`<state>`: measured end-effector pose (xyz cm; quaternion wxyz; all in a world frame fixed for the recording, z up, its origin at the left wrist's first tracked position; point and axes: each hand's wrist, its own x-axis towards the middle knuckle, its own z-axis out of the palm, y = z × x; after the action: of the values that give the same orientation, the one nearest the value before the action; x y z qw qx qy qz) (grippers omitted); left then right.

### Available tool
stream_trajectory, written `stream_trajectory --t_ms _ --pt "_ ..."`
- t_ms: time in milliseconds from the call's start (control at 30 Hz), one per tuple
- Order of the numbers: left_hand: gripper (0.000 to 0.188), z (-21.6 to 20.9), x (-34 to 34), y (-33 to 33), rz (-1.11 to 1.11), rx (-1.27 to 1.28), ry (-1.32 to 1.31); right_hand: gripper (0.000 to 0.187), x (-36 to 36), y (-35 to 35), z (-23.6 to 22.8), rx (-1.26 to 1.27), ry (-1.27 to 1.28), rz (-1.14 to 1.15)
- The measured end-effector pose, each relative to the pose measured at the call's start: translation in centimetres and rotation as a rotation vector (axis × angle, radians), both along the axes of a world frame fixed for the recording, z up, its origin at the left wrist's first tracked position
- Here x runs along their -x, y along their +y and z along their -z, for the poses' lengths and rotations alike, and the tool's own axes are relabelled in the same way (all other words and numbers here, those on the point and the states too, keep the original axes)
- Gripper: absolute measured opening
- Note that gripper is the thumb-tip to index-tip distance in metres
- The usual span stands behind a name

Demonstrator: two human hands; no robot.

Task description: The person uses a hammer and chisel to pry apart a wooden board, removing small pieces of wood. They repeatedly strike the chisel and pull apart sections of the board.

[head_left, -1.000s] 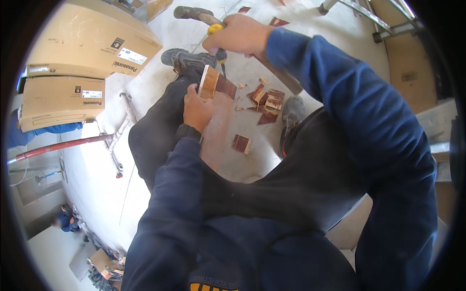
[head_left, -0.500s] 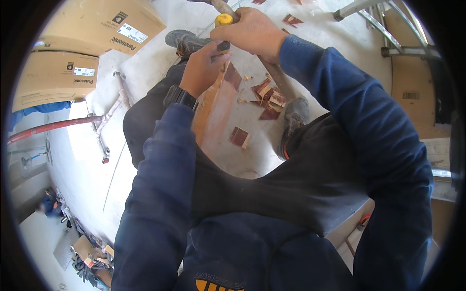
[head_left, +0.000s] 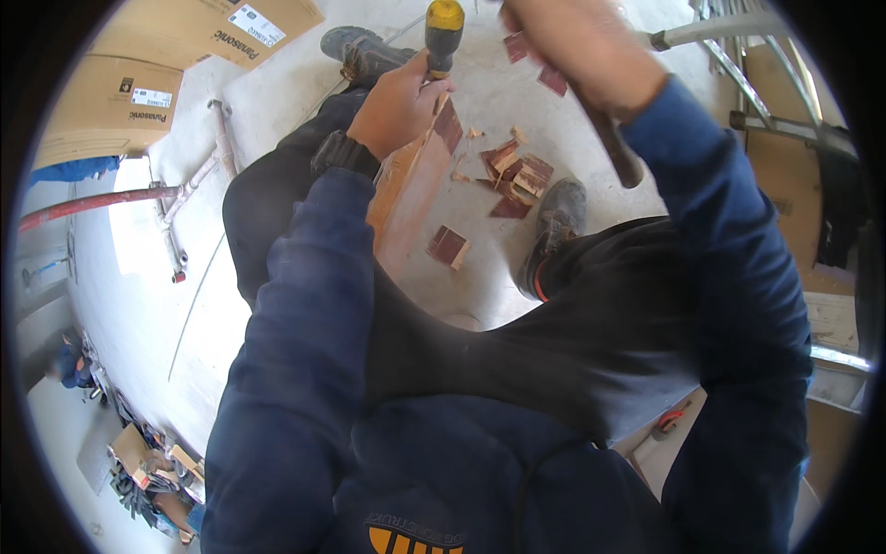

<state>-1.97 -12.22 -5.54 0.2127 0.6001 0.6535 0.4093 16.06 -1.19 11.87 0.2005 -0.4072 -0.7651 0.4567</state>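
My left hand (head_left: 397, 109) is closed around a chisel (head_left: 444, 39) with a black handle and yellow cap, its blade hidden. The chisel stands upright at the far end of a wooden board (head_left: 402, 198), which runs between my legs. My right hand (head_left: 591, 60), smeared by motion, grips the wooden handle of a hammer (head_left: 616, 152) to the right of the chisel. The hammer's head is out of view. On the floor below lie reddish-brown wood chips (head_left: 517, 180) and a separate small square offcut (head_left: 448, 247).
Cardboard boxes (head_left: 111, 102) stand at the far left, above a red metal pole (head_left: 97, 205). A metal ladder-like frame (head_left: 729, 28) rises at the far right. My shoes (head_left: 561, 208) flank the chips. Mixed materials (head_left: 152, 471) lie at the lower left, near another person (head_left: 72, 360).
My right hand and the hammer have moved right, away from the chisel. The chisel handle, largely covered before, now shows upright above my left hand.
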Motion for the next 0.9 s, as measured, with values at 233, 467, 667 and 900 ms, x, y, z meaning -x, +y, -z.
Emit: stream_trajectory --t_ms 233,467,667,900 --pt "0.022 0.1 -0.2 -0.3 -0.030 -0.011 -0.014 0.045 -1.9 0.4 -0.5 -0.424 0.210 -0.247" --pt "0.024 0.0 -0.3 -0.7 -0.065 0.014 -0.053 0.046 -2.4 -0.7 -0.6 -0.494 -0.054 -0.303" --pt "0.025 0.1 0.1 -0.6 -0.073 0.034 -0.013 0.044 -1.9 -0.8 0.1 -0.580 0.050 -0.223" --pt "0.021 0.3 0.1 -0.6 -0.075 0.021 -0.012 0.043 -1.6 -1.5 -1.9 -0.457 0.031 -0.241"
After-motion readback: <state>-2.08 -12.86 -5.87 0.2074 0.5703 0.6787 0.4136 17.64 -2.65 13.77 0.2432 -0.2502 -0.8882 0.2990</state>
